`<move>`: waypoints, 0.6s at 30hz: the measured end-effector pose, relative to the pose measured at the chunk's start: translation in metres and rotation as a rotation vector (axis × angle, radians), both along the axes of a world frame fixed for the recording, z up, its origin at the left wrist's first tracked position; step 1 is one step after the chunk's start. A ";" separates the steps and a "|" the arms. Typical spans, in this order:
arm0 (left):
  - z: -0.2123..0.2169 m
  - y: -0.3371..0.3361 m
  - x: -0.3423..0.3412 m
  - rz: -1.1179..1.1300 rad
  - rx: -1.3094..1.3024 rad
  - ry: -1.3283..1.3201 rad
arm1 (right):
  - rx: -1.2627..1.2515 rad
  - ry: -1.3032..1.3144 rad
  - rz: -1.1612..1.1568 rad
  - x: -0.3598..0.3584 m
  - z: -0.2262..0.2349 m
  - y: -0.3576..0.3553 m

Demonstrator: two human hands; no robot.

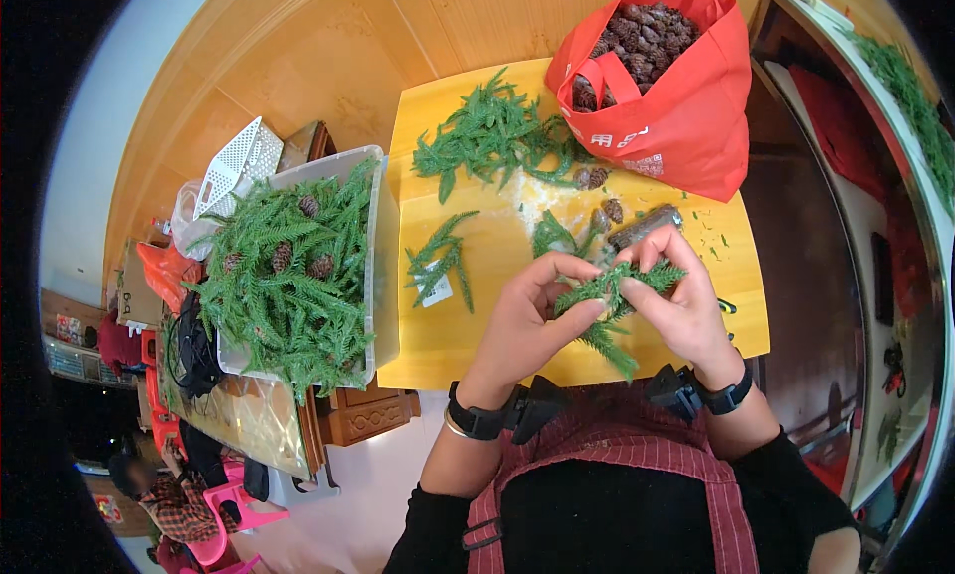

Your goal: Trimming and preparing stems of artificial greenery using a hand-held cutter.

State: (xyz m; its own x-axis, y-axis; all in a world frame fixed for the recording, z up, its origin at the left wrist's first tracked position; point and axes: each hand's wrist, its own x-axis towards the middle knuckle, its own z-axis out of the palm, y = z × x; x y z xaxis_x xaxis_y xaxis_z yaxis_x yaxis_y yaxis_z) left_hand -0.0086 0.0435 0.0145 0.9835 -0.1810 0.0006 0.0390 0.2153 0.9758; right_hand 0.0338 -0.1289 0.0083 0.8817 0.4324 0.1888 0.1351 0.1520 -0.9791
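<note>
Currently, both hands meet over the near part of the yellow desk (448,350), close in front of the wearer's apron (607,445). The left hand (532,310) pinches a green sprig (609,347) between thumb and fingers; the right hand (686,300) pinches the same sprig from the other side, the two thumb tips near each other. One end of the sprig hangs down below the thumbs, and another pokes out toward the right palm. Exactly how the hidden fingertips sit, I cannot tell.

Just beyond the hands lie a brown cylinder (642,228), tilted across the desk, and a few loose cones (613,211). White powder (537,204) is scattered beside them. Left of the hands, a separate branch (453,251) lies partly over a white label (436,291). Farther back is a heap of greenery (487,131), next to a red bag (686,126) filled with more cones.

At the desk's left side stands a clear bin (383,246), piled with greenery and a few cones. Behind it is a white basket (242,161). At lower left, well apart, someone sits on a pink chair (211,546).
</note>
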 end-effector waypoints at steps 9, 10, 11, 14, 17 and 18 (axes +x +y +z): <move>-0.004 -0.008 0.001 0.303 0.506 -0.245 | -0.028 -0.032 -0.045 -0.001 0.001 0.000; -0.004 -0.010 0.002 0.377 0.576 -0.348 | -0.083 -0.098 -0.058 -0.001 0.000 -0.001; -0.003 -0.011 0.002 0.454 0.645 -0.451 | -0.082 -0.097 -0.057 -0.001 0.001 0.000; -0.009 -0.010 0.003 0.535 0.774 -0.641 | -0.144 -0.171 -0.093 -0.002 0.002 0.000; -0.001 -0.013 0.003 0.492 0.721 -0.682 | -0.194 -0.176 -0.104 -0.002 0.002 -0.002; -0.001 -0.012 0.004 0.492 0.721 -0.682 | -0.202 -0.178 -0.108 -0.002 0.002 -0.003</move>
State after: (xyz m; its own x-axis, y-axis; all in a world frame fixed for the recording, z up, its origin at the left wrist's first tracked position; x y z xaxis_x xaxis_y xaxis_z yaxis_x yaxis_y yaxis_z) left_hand -0.0045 0.0314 0.0134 0.7820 0.0533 0.6210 -0.4879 -0.5677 0.6631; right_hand 0.0322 -0.1316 0.0108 0.8852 0.3827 0.2645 0.3126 -0.0683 -0.9474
